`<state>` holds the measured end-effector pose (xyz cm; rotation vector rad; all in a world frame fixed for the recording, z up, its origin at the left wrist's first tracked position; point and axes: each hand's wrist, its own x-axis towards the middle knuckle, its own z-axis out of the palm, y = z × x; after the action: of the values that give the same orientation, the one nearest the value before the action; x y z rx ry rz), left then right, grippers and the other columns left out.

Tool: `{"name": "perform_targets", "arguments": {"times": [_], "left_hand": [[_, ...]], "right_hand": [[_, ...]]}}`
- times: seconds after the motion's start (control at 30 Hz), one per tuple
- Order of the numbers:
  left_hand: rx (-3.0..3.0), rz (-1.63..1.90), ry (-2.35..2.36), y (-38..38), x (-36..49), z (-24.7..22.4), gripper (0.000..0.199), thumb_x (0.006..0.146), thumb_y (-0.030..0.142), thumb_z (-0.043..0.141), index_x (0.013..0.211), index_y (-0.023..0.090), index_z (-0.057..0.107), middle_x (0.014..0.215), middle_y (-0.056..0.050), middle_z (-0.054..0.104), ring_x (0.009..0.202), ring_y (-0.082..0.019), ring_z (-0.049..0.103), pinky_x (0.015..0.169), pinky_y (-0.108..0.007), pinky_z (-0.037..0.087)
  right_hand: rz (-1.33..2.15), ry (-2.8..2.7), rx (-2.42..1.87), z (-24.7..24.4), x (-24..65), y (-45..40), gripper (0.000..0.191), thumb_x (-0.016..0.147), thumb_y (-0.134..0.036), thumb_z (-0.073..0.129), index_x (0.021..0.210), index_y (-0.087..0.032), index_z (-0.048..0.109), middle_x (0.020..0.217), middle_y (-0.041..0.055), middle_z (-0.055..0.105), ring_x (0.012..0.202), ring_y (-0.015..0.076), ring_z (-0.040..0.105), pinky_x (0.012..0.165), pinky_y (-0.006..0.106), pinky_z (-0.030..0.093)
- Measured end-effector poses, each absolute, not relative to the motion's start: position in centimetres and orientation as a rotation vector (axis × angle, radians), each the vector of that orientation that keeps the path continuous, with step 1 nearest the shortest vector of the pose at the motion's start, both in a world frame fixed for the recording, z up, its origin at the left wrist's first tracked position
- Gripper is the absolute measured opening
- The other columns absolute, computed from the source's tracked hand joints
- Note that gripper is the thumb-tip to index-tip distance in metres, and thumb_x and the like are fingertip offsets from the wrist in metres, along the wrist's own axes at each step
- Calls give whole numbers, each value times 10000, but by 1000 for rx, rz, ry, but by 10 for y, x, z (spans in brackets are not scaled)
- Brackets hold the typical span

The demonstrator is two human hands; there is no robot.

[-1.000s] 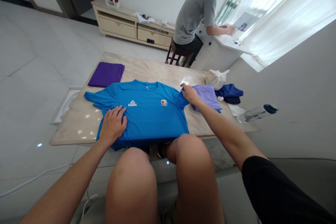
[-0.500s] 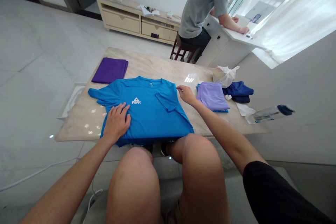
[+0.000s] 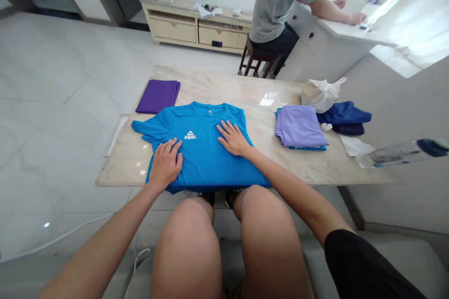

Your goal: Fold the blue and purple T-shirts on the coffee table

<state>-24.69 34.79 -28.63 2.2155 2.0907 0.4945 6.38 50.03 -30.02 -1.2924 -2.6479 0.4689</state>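
Observation:
A blue T-shirt (image 3: 201,159) with a white PEAK logo lies spread on the marble-look table, its hem hanging over the near edge. My left hand (image 3: 166,161) rests on its left side below the logo, fingers spread. My right hand (image 3: 232,139) lies flat with fingers apart on the shirt's right chest, over the sleeve that is folded inward. The left sleeve still sticks out to the side. A folded purple cloth (image 3: 157,96) sits beyond that sleeve. To the right is a stack with a folded lavender garment (image 3: 299,125) on top and blue fabric beneath.
On the table's right stand a white plastic bag (image 3: 322,95), dark blue clothing (image 3: 345,117), a tissue (image 3: 355,145) and a clear bottle (image 3: 396,154) lying tilted in view. A person in a grey shirt (image 3: 277,7) sits on a stool beyond. A low cabinet (image 3: 171,32) lines the wall.
My right hand has moved left from the shirt's right shoulder edge onto its chest, opening from a pinch to flat. The left hand stays on the shirt. The view has shifted slightly.

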Motion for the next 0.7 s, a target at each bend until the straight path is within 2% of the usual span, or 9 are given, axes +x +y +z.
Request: {"name": "perform_targets", "arguments": {"times": [0.13,0.27,0.4,0.53,0.7], "left_hand": [[2216,451,2108,349,-247,-285,608,1110,353,364,1632,158,608,1727,-164,566,1613,-362,496,1393,-567,314],[2201,398,2136,349,-246,-286,634,1108,363,388,1708,214,531,1792,-126,494,1658,-358,445,1409,-585,280],[2204,345,2107,349,-247,-288,669,1125,382,348,1759,199,459,1844,-122,411,1707,-353,377,1426,-598,237],[2192,343,2104,353,-251,-290,682,1121,390,369,1784,238,420,1862,-100,377,1735,-330,335,1435,-601,209],[2130,279,2136,349,-241,-286,676,1137,410,348,1781,219,427,1870,-110,350,1750,-327,302,1443,-592,184]], "right_hand": [[509,-2603,-1256,-299,62,499,716,1194,-541,360,1802,-166,395,1895,129,235,1789,308,150,1457,577,105],[563,-2633,-1070,-303,67,504,673,1186,-533,394,1777,-219,458,1888,92,273,1782,287,188,1461,565,124],[544,-2609,-1098,-308,69,511,701,1194,-548,358,1811,-215,386,1896,87,258,1787,287,166,1463,553,100],[473,-2604,-1155,-309,67,514,730,1175,-575,417,1816,-229,373,1906,72,221,1791,311,138,1462,555,83],[550,-2558,-1193,-303,71,503,691,1145,-473,511,1776,-199,449,1890,108,262,1783,345,172,1452,584,98]]}}
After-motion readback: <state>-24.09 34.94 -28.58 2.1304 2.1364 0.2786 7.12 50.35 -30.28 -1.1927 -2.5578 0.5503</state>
